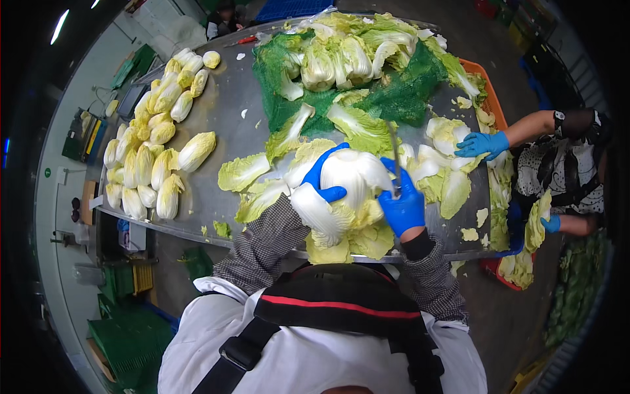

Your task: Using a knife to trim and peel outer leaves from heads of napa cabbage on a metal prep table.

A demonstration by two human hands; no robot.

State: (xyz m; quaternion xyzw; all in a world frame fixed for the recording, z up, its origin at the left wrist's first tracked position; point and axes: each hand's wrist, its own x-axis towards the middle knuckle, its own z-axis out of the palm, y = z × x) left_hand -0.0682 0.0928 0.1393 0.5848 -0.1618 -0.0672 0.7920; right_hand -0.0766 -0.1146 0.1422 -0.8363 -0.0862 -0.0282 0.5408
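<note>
A napa cabbage head (350,172) lies in front of me at the near edge of the metal table, its white base tilted up and away from me. My left hand (316,176), in a blue glove, grips its left side with the thumb towards me. In my gloved right hand (406,204) is a knife (394,147), its blade pointing away from me. Those right fingers are at a white leaf on the cabbage's right side. A loosened outer leaf (317,216) hangs over the near left, and yellow-green leaves (369,241) spread underneath.
Trimmed cabbages (162,118) crowd the table's left side. Untrimmed heads (339,64) lie on green netting (403,103) at the far side. A co-worker's gloved hand (482,145) touches leaves at right; their other hand (551,224) holds leaves beside an orange crate (492,93).
</note>
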